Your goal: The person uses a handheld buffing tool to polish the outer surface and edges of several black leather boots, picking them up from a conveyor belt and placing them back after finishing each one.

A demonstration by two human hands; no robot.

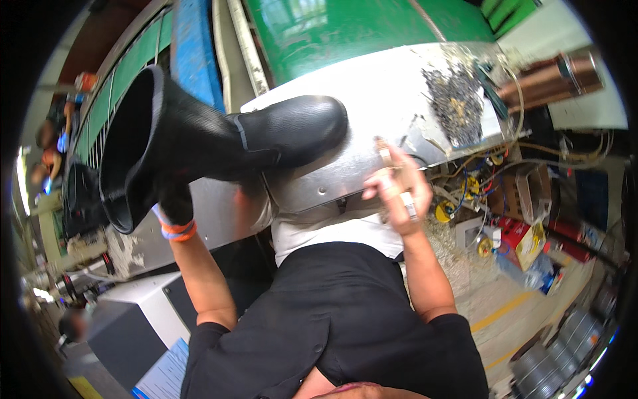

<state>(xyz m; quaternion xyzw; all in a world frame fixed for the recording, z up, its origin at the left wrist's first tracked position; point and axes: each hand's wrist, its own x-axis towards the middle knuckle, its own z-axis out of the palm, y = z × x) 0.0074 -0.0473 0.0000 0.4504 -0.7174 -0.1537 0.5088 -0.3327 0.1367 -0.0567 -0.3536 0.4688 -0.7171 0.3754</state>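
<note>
One boot (226,139) (black) near right hand (402,189)

One black boot (226,136). One left hand (176,201), one right hand (403,191). One metal surface (379,76). One dark residue patch (455,103). One orange wristband (179,231). One paper sheet (163,374). Two yellow floor lines (508,310).

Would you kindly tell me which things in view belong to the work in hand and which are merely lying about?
Apparently in use:
tall glossy black boot; left hand at its shaft, grip hidden
right hand near the shiny metal worktop, grip unclear

Apparently just lying about:
heap of dark scraps
open brown cardboard box
red-and-yellow box
</note>
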